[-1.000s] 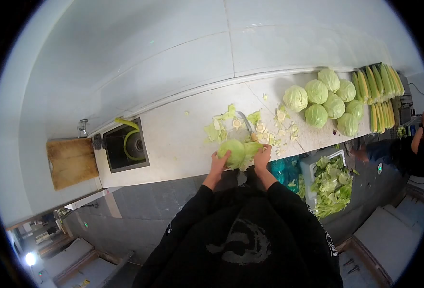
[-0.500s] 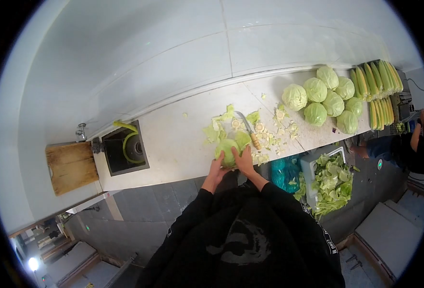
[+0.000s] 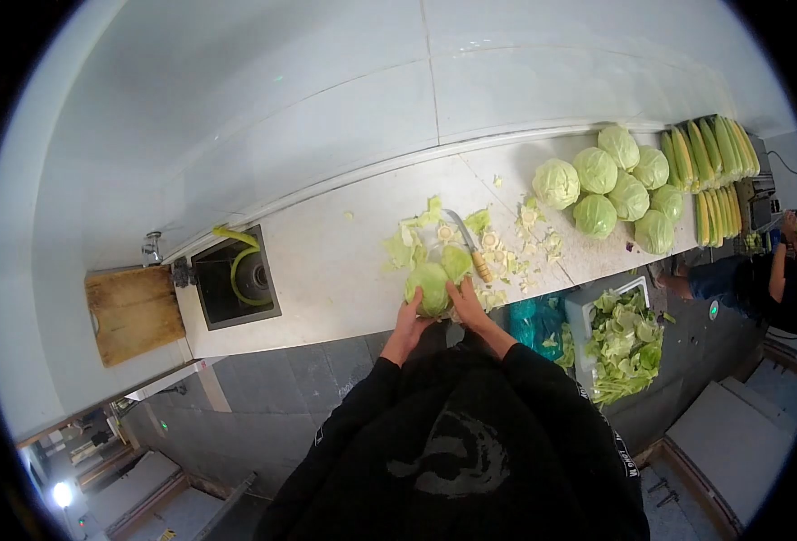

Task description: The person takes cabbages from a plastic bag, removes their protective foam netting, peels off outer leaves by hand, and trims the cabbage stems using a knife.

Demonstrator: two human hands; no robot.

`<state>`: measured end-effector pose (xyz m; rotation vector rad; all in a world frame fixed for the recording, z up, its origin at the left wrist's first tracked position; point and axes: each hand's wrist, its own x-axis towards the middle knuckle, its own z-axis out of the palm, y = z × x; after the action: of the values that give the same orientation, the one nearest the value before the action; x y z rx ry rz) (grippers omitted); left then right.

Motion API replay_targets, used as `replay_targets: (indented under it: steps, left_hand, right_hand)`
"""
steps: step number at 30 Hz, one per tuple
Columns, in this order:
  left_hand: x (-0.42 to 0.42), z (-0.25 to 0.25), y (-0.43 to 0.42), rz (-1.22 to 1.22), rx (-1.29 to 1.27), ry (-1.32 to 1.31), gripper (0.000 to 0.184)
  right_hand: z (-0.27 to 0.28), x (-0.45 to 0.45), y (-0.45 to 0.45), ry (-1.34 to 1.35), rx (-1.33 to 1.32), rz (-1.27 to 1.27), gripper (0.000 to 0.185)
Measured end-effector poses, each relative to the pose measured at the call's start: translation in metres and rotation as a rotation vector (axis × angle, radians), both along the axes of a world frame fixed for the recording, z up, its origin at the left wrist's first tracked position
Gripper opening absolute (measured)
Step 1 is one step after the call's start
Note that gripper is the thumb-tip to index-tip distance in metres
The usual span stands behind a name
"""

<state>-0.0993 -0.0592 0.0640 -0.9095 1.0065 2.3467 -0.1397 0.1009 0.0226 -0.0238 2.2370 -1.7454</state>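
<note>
A pale green cabbage (image 3: 428, 281) rests at the counter's front edge, directly before me. My left hand (image 3: 405, 328) grips it from the left, fingers curved against its side. On the opposite side, my right hand (image 3: 468, 305) has its fingers against the cabbage's right edge, where a loose leaf (image 3: 455, 261) stands out; the exact fingertip contact is hard to see. Just beyond lies a knife (image 3: 479, 263) with a wooden handle and curved blade. Cut cores (image 3: 445, 233) and torn leaf scraps (image 3: 401, 250) are scattered around it.
Several whole cabbages (image 3: 594, 169) sit at the right, beside stacked corn cobs (image 3: 705, 153). Below the counter stands a bin of leaves (image 3: 628, 347) near a teal plastic bag (image 3: 534, 329). A sink (image 3: 236, 279) and wooden board (image 3: 135, 311) are left. Another person (image 3: 773, 279) stands far right.
My right hand has shifted slightly right along the cabbage, towards the loose leaf. My left hand still holds the cabbage, which shows a little more of its top. The knife stays put.
</note>
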Motion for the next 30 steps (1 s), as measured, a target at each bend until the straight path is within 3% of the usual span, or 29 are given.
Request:
replay_targets:
  steps: [2, 8, 14, 20, 23, 26, 29, 30]
  left_hand:
    - [0.0, 0.001, 0.0, -0.002, 0.009, 0.008, 0.063]
    - [0.001, 0.004, 0.004, 0.016, -0.059, -0.039, 0.062]
    - [-0.001, 0.015, 0.009, 0.01, -0.118, -0.048, 0.059]
    - [-0.002, 0.011, 0.013, 0.002, -0.188, -0.055, 0.059]
    - [-0.001, 0.005, 0.014, 0.013, -0.218, -0.051, 0.06]
    - [0.001, 0.002, 0.006, 0.044, -0.128, -0.046, 0.064]
    - [0.0, 0.003, 0.004, 0.031, -0.149, -0.051, 0.066]
    - [0.0, 0.003, 0.004, 0.03, -0.147, -0.054, 0.066]
  right_hand:
    - [0.01, -0.004, 0.007, -0.101, -0.069, 0.049, 0.05]
    - [0.011, -0.001, 0.003, 0.053, -0.033, -0.006, 0.041]
    - [0.02, 0.0, 0.002, 0.103, 0.147, 0.042, 0.035]
    - [0.019, -0.008, 0.011, -0.005, 0.113, 0.14, 0.034]
    - [0.013, -0.008, 0.012, 0.09, -0.007, 0.075, 0.036]
    - [0.014, -0.01, 0.021, -0.006, -0.032, 0.067, 0.04]
    - [0.004, -0.009, 0.015, 0.293, 0.104, 0.023, 0.043]
    - [0.005, -0.009, 0.014, 0.235, 0.117, -0.003, 0.043]
